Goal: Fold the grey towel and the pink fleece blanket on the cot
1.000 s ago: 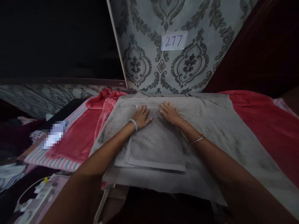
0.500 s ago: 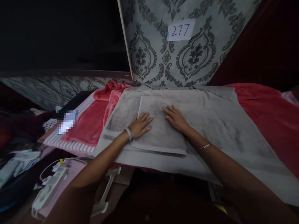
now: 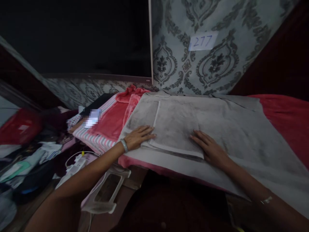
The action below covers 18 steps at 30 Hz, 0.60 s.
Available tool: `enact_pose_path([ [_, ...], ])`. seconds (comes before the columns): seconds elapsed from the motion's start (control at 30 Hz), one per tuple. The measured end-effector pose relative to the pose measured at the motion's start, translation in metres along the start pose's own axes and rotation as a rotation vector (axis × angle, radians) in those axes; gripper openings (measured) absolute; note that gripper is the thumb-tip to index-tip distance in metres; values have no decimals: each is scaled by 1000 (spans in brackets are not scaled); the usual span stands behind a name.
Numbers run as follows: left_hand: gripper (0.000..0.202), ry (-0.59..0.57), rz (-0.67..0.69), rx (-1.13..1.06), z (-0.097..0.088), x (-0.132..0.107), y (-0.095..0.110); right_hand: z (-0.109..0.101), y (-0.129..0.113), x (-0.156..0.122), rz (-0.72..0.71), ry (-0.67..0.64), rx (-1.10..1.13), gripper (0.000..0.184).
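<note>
A folded grey towel (image 3: 177, 129) lies on a larger spread grey cloth (image 3: 243, 135). Flat near the folded towel's left front corner rests my left hand (image 3: 138, 138), fingers stretched out and pointing right. My right hand (image 3: 211, 149) lies at the towel's right front edge, its fingers extended over the fabric. Neither hand grips anything. The towel's front edge shows stacked layers between the two hands.
Red plush fabric (image 3: 107, 117) and a striped cloth (image 3: 96, 140) lie at the left. More red fabric (image 3: 287, 122) is at the right. A dark television screen (image 3: 91, 38) hangs behind, beside a paper marked 277 (image 3: 203, 41). Clothes (image 3: 45, 154) are piled at far left.
Both hands have moved toward the towel's front edge and farther apart, the left to the left corner and the right to the right edge. The camera view has turned left.
</note>
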State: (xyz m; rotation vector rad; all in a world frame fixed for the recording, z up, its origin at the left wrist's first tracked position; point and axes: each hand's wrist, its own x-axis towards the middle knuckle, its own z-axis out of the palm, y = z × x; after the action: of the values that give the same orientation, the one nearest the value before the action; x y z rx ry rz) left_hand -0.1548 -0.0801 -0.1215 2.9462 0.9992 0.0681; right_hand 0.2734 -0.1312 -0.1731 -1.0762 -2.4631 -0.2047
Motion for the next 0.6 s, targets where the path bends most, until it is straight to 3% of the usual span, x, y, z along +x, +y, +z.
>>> enact_pose_path([
  [0.17, 74, -41, 91, -11, 2, -1, -7, 11, 4, -3, -89, 42, -44, 110],
  [0.37, 75, -42, 101, 30, 11, 1, -3, 22, 6, 0, -76, 91, 18, 117],
  [0.5, 62, 64, 48, -8, 18, 6, 1, 24, 5, 2, -57, 111, 87, 115],
  [0.6, 52, 212, 18, -121, 20, 12, -1, 19, 3, 9, -21, 153, 193, 102],
])
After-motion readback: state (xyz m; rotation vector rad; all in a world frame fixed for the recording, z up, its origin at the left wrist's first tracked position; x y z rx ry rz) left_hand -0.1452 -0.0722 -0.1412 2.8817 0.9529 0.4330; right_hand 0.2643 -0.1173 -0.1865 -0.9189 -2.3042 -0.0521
